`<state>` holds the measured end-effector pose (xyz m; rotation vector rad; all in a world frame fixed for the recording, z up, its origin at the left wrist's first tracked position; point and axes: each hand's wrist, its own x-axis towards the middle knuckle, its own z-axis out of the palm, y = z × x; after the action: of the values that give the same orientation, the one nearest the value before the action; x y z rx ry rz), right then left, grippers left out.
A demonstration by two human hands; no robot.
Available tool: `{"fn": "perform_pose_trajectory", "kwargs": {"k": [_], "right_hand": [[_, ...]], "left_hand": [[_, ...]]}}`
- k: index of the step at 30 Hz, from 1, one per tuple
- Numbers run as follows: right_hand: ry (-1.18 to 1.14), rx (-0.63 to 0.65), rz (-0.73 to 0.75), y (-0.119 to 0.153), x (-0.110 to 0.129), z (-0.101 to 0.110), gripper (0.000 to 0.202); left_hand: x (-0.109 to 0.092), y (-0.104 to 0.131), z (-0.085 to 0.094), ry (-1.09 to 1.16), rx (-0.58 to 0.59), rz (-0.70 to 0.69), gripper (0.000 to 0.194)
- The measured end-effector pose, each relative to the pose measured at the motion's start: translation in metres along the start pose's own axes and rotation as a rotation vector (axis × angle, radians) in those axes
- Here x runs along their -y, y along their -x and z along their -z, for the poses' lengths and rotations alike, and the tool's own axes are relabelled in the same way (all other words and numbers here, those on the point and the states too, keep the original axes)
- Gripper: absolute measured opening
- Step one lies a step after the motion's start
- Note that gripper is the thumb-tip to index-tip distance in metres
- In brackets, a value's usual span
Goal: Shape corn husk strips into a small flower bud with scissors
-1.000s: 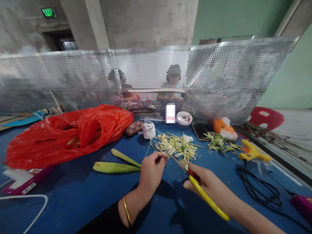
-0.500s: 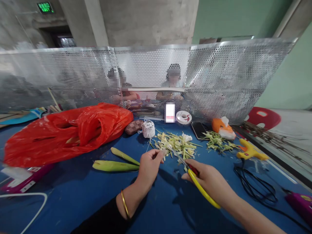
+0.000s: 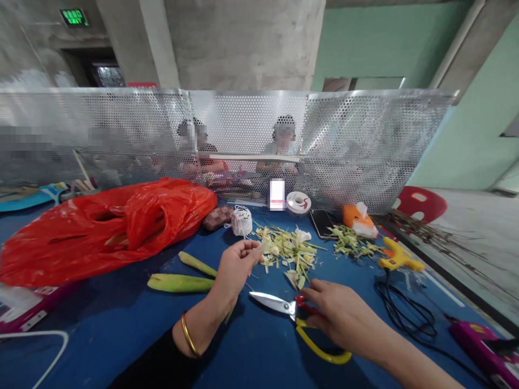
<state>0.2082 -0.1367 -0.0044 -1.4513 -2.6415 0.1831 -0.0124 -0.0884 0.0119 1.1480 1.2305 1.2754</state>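
And here's your left hand (image 3: 238, 266) over the bench (image 3: 251, 362), fingers pinched together on a small pale piece (image 3: 264, 248), held up at the near left edge of the heap of trimmings (image 3: 290, 243). A gold bangle (image 3: 187, 335) circles that wrist. Over to your right hand (image 3: 338, 309): its fingers are bent at the red handle of the scissors (image 3: 272, 303), touching it, though how firmly they grip, I cannot tell. The blades are together, pointing left toward your other wrist, and the yellow handle (image 3: 320, 348) swings out toward you, below your palm.

Two green stalk pieces (image 3: 178, 282) sit to the left, their right ends running behind your left hand. Beyond them, a ball of white string (image 3: 242, 222) stands beside a checked case (image 3: 217, 218), and the red plastic bag (image 3: 178, 208) sprawls farther left. Past the trimmings there's a white roll (image 3: 292, 207), then a dark phone (image 3: 323, 223). On the right, a second, smaller heap (image 3: 351, 242) lies in front of an orange tissue pack (image 3: 354, 219), with a yellow glue gun (image 3: 399, 258) nearer you.
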Motion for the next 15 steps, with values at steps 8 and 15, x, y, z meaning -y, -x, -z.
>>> {"fn": "perform_pose_trajectory", "kwargs": {"k": [8, 15], "right_hand": [[-0.785, -0.336, -0.096, -0.063, -0.005, 0.049, 0.020], [-0.858, -0.310, -0.056, -0.086, -0.012, 0.027, 0.009]], "left_hand": [[-0.017, -0.017, -0.028, -0.267, 0.254, -0.271, 0.015], [-0.012, -0.035, -0.018, -0.566, 0.341, -0.358, 0.024]]}}
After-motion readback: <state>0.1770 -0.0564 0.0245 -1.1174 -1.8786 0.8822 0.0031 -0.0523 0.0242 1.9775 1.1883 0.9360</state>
